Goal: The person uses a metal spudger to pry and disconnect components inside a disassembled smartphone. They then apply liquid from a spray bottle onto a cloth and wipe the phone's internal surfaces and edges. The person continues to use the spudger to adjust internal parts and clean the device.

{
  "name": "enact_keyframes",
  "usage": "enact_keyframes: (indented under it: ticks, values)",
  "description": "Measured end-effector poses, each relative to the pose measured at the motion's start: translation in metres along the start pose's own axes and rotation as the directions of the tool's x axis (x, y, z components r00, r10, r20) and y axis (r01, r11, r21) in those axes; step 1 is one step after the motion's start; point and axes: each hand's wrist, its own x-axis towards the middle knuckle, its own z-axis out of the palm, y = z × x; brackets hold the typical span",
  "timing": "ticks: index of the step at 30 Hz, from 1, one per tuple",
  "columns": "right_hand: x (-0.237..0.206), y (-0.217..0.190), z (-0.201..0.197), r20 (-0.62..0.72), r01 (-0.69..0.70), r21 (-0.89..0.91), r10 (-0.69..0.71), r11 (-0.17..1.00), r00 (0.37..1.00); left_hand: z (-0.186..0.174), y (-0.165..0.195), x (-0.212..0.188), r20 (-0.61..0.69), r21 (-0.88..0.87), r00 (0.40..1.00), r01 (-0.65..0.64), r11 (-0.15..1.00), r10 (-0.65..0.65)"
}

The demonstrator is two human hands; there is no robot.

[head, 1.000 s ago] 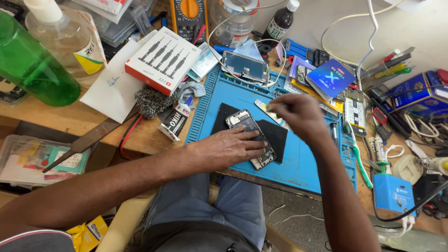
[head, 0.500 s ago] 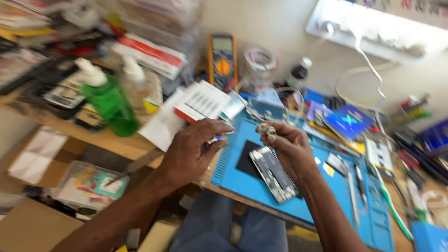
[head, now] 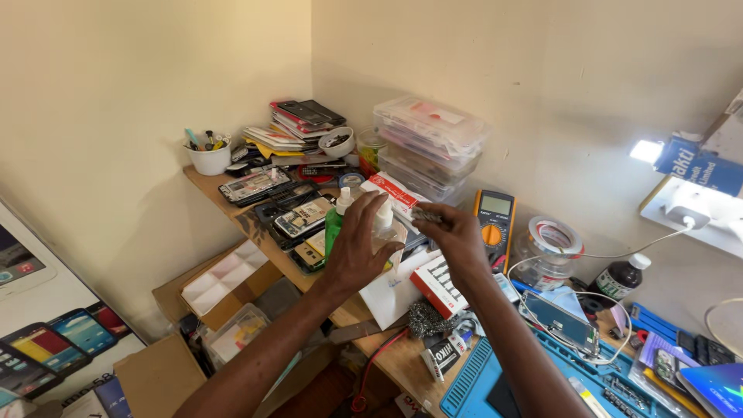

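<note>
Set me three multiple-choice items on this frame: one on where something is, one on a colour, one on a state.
1. Where does the yellow multimeter stand?
A. against the wall, right of the stacked clear boxes
B. inside the white cup
C. on the floor

2. What colour is the work mat at the bench's near edge?
A. red
B. blue
C. black

3. How do the hands stand?
A. both flat on the mat
B. both raised over the bench
C. both out of view

Key: 1 A, it leans beside the boxes. 2 B, its ribbed rim is blue. 3 B, the left hand and right hand are lifted before the green bottle.
</note>
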Motion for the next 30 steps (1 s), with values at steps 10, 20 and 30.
enact_keyframes:
  ticks: [10,20,30]
  values:
    - [0.02,0.007,0.055,0.005,0.086,-0.082,-0.086,0.993,0.996,-0.043,-0.032,-0.001,0.004,-0.002,0.979,0.203,0.979,-0.203]
    - [0.023,0.001,0.119,-0.08,0.178,-0.251,-0.204,0.951,0.976,-0.026,-0.043,0.003,-0.055,-0.096,0.976,0.204,0.974,-0.21]
    - [0.025,0.026,0.131,-0.161,0.314,-0.232,-0.355,0.92,0.921,-0.024,-0.039,0.011,-0.097,-0.196,0.973,0.186,0.963,-0.208]
